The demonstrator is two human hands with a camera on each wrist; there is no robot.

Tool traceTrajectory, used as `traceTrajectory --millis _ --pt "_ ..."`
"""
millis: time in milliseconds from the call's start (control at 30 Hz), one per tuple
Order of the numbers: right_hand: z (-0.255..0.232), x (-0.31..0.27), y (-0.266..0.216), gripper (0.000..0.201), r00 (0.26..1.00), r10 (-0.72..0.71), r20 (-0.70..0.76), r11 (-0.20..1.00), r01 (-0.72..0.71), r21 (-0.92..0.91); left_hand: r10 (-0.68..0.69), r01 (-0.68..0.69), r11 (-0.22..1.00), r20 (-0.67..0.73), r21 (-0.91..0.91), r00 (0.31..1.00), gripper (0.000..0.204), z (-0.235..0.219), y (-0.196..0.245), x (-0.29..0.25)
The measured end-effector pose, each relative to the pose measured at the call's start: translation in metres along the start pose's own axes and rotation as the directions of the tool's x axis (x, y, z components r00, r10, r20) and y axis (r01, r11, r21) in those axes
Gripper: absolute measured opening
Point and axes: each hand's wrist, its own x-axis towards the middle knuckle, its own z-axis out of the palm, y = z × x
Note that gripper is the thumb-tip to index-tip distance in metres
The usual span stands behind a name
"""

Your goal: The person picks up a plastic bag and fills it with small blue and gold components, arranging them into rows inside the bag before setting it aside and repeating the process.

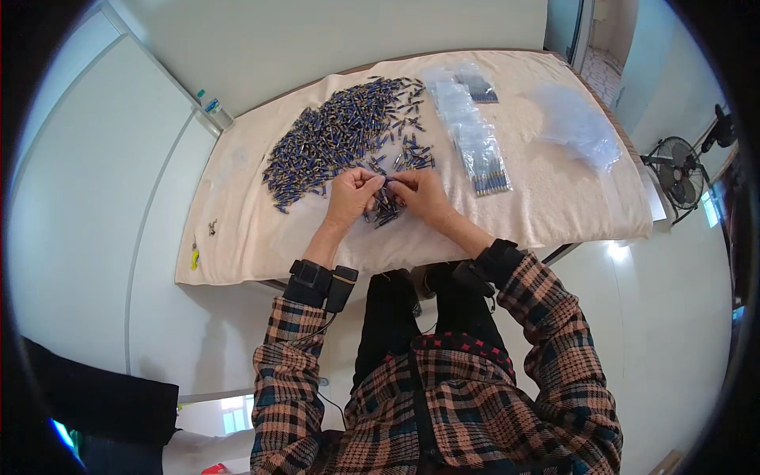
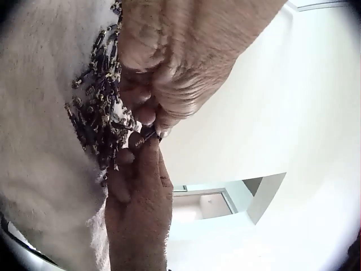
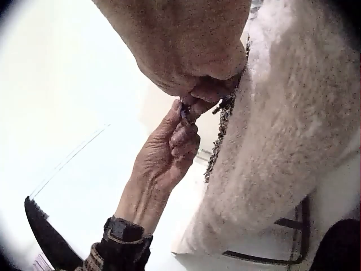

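Note:
Both hands meet over the near edge of a heap, fingertips close together. My left hand (image 1: 351, 195) pinches a small dark-blue piece (image 3: 184, 114) between thumb and fingers. From the other side my right hand (image 1: 426, 195) pinches the same piece, its thumb and fingertips touching the left ones. Fingers cover most of the piece. Below them lies a small cluster of slim blue-and-gold pieces (image 1: 385, 210), like short pen parts. A large heap of similar pieces (image 1: 332, 131) spreads beyond the left hand, and a smaller group (image 1: 416, 155) lies just past the right hand.
A cream towel (image 1: 554, 206) covers the table. Right of the heap lie clear packets (image 1: 489, 178) with rows of pieces inside, and farther right a stack of clear bags (image 1: 582, 127). A bottle (image 1: 215, 111) stands at the left edge near a yellow-green item (image 1: 195, 256). A fan (image 1: 678, 168) stands beyond the right edge.

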Motion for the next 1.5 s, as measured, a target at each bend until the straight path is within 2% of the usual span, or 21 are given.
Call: traceTrajectory --millis 167,267,433,567,667,800,933,1100,1233,1333,1500 --pt "-0.001 -0.003 -0.002 0.020 0.999 -0.004 0.041 0.988 -0.002 0.155 0.038 -0.037 0.997 -0.005 0.063 0.999 0.017 0.006 0.005 -0.004" --pt "-0.006 -0.011 -0.014 0.020 0.988 0.154 0.031 0.982 -0.156 0.109 0.086 -0.084 0.994 -0.024 0.065 0.996 0.016 0.012 0.006 -0.007" --pt "-0.006 -0.015 -0.016 0.022 0.988 0.151 0.016 0.970 -0.151 0.193 0.103 -0.101 0.993 -0.049 0.054 0.993 0.016 0.014 0.006 -0.008" --pt "-0.008 -0.015 -0.017 0.022 0.985 0.167 0.045 0.979 -0.171 0.107 0.084 -0.082 0.994 -0.016 0.072 0.996 0.016 0.012 0.003 -0.005" --pt "-0.005 -0.017 -0.016 0.022 0.981 0.194 0.001 0.950 -0.188 0.249 0.089 -0.087 0.993 -0.016 0.083 0.996 0.018 0.013 0.000 -0.004" --pt "-0.007 -0.015 -0.010 0.020 0.981 0.194 0.007 0.942 -0.189 0.278 0.096 -0.091 0.989 -0.040 0.112 0.995 0.017 0.016 0.000 -0.003" --pt "-0.005 -0.012 -0.004 0.018 0.989 0.135 -0.056 0.963 -0.118 0.243 0.133 -0.128 0.988 -0.062 0.086 0.989 0.014 0.015 -0.012 0.004" --pt "-0.011 -0.015 -0.007 0.017 0.984 0.178 -0.030 0.977 -0.173 0.128 0.137 -0.128 0.984 -0.069 0.120 0.988 0.012 0.019 -0.010 0.003" --pt "-0.017 -0.013 -0.011 0.017 0.978 0.201 0.049 0.974 -0.204 0.093 0.125 -0.117 0.985 -0.059 0.128 0.990 0.011 0.017 -0.009 0.004" --pt "-0.025 -0.013 -0.015 0.019 0.955 0.249 0.159 0.962 -0.264 0.077 0.117 -0.111 0.983 -0.033 0.144 0.993 0.012 0.014 -0.010 0.003" --pt "-0.030 -0.012 -0.016 0.020 0.953 0.217 0.211 0.973 -0.230 0.035 0.138 -0.139 0.982 0.020 0.126 0.990 0.013 0.014 -0.012 0.001"
